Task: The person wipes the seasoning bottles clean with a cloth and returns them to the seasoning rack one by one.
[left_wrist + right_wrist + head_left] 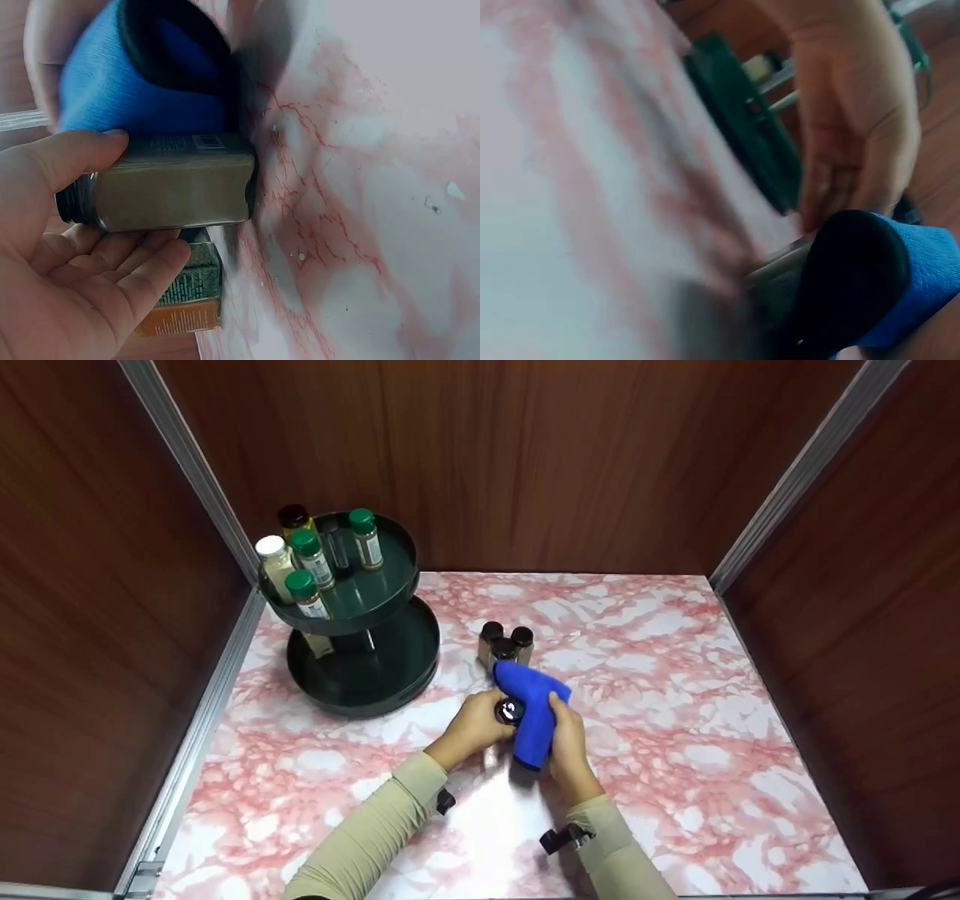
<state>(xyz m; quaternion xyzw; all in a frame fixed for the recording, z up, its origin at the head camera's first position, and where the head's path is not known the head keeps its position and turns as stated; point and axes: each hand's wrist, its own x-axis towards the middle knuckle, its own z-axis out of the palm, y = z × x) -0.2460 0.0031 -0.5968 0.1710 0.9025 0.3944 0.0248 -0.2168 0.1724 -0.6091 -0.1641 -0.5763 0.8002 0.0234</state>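
My left hand (474, 721) grips a rectangular spice bottle (172, 187) by its sides, thumb on one face and fingers under the other. The bottle has a black cap and brownish contents, and its base is close to the tabletop. My right hand (568, 739) holds a blue cloth (536, 712) with black edging, thumb on top and the other fingers hidden beneath. The cloth drapes in a bent shape right against the bottle's side. Just beyond the cloth, three black-capped bottles (504, 648) stand together.
At the left stands a two-tier dark green round rack (367, 594). Its upper tier carries several bottles, some with green caps (305, 542) and one with a white cap (270, 547). Wood-pattern panels (540, 465) enclose the red-and-white marbled table (660, 675) at the back and sides.
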